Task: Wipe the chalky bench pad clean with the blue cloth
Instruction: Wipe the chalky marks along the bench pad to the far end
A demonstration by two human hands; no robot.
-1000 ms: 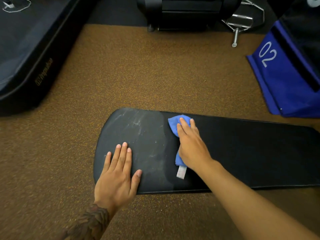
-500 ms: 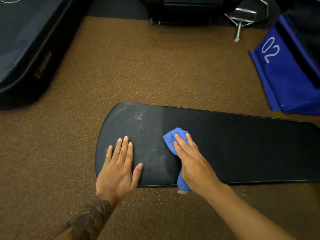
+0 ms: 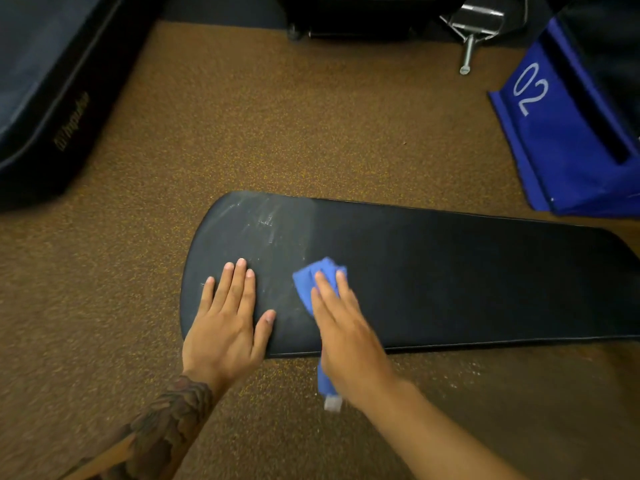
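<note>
A long black bench pad (image 3: 450, 271) lies flat on the brown floor. Its rounded left end carries whitish chalk smears, while the stretch to the right looks dark and even. My left hand (image 3: 228, 317) rests flat on the pad's left end, fingers straight. My right hand (image 3: 343, 323) presses the blue cloth (image 3: 308, 278) onto the pad with straight fingers, close beside the left hand. The cloth sticks out ahead of the fingertips. Its tail with a white tag hangs over the pad's near edge below my wrist.
A big dark crash mat (image 3: 45, 81) fills the far left. A blue box marked 02 (image 3: 561, 133) stands at the far right. Black equipment (image 3: 363, 15) and a metal bar handle (image 3: 474, 26) lie at the back. Speckled brown flooring (image 3: 277, 126) surrounds the pad.
My right hand has dragged the cloth from the pad's far edge toward the near edge and a little left. The left hand has stayed put.
</note>
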